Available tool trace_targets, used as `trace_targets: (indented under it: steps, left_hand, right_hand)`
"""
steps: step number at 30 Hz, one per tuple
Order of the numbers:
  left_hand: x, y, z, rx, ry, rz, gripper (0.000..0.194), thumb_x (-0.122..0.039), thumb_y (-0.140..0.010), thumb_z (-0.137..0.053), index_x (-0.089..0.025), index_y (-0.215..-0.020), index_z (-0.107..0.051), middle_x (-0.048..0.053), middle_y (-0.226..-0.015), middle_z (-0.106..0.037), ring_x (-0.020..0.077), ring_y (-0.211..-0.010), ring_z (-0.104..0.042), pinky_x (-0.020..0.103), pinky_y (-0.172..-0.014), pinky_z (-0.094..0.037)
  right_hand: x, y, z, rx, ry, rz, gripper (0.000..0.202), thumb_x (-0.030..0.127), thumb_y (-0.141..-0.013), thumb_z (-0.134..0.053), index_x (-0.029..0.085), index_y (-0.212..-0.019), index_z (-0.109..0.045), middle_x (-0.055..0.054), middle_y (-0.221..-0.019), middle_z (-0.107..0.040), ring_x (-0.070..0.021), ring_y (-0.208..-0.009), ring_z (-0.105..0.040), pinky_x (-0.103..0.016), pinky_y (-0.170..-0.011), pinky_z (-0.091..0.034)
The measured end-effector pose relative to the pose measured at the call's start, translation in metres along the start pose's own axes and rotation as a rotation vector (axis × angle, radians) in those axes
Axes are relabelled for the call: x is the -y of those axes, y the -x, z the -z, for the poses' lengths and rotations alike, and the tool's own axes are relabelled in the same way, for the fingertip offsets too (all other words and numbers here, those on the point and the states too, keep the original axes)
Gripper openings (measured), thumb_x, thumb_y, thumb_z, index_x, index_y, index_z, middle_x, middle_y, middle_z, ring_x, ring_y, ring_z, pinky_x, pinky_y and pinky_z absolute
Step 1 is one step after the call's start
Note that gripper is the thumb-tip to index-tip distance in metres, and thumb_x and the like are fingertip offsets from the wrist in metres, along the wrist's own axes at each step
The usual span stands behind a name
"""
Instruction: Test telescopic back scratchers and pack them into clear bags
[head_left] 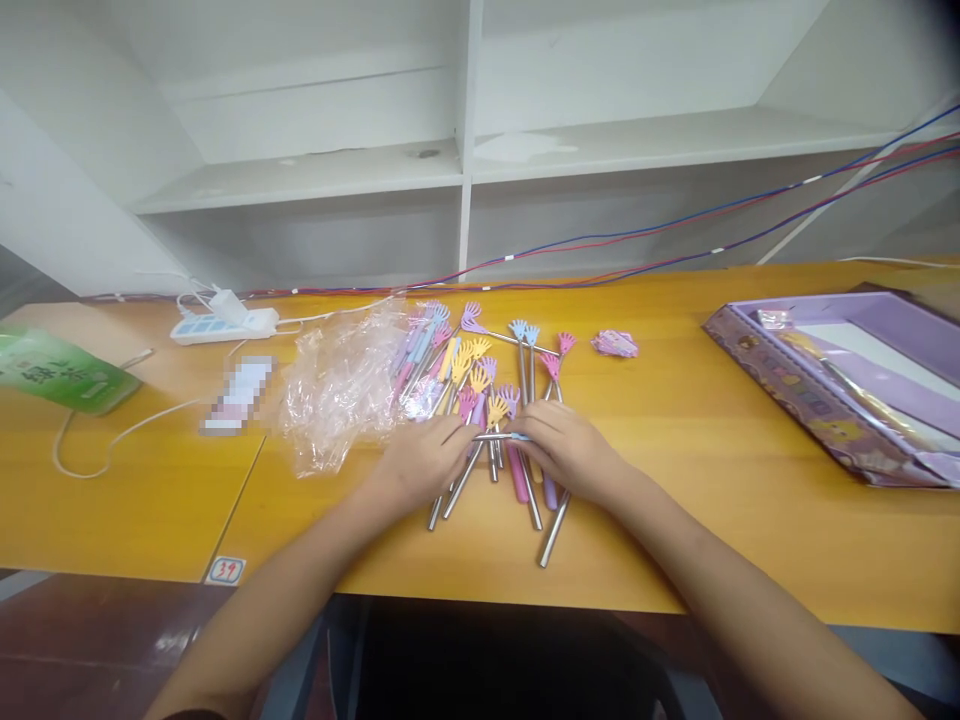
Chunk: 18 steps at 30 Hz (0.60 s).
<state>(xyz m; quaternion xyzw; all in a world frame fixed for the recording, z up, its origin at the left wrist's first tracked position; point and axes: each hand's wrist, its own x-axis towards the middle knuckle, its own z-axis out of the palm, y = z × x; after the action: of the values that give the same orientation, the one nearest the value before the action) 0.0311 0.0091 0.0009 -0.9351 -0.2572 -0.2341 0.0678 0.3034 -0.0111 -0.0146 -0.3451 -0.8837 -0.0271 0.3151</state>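
Between my two hands a telescopic back scratcher lies crosswise, its thin metal rod [491,437] bare in the middle with a blue part at the right. My left hand [431,460] is closed around its left end, and my right hand [566,445] grips the blue part; both ends are hidden by fingers. Under and beyond the hands lies a loose pile of back scratchers with metal tubes and small hand-shaped heads, such as a yellow head [478,380], a pink head [567,343] and a blue head [518,328]. Several coloured handles, including a pink handle [518,478], show among them.
Crumpled clear plastic bags [337,385] lie left of the pile. Farther left are a phone [238,395], a power strip [225,325] and a green package [64,370]. A small purple bundle [615,343] and an open purple box [810,385] sit to the right. Cables [600,285] run behind.
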Motion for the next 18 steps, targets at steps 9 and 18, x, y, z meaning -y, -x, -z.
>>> trace_targets:
  steps: [9,18]
  left_hand:
    - [0.010,-0.013,0.028,0.208,-0.198,-0.097,0.019,-0.029,-0.112,-0.052,-0.018,-0.099,-0.060,0.003,-0.080,-0.068,0.0176,-0.068,-0.068,0.026,-0.055,-0.043]
    - [0.048,-0.009,0.071,0.374,-0.252,-0.051,0.027,-0.029,-0.113,-0.040,-0.020,-0.099,-0.061,0.003,-0.078,-0.069,0.0189,-0.063,-0.066,0.027,-0.055,-0.040]
  right_hand:
    - [0.026,-0.034,0.024,0.091,0.235,0.142,0.037,0.031,-0.117,-0.042,0.018,-0.089,-0.062,-0.005,-0.083,-0.062,-0.0203,-0.076,-0.049,-0.034,-0.073,-0.033]
    - [0.015,-0.018,0.076,0.158,0.324,0.073,0.036,0.018,-0.115,-0.038,0.019,-0.084,-0.058,-0.005,-0.081,-0.059,-0.0200,-0.074,-0.047,-0.034,-0.074,-0.031]
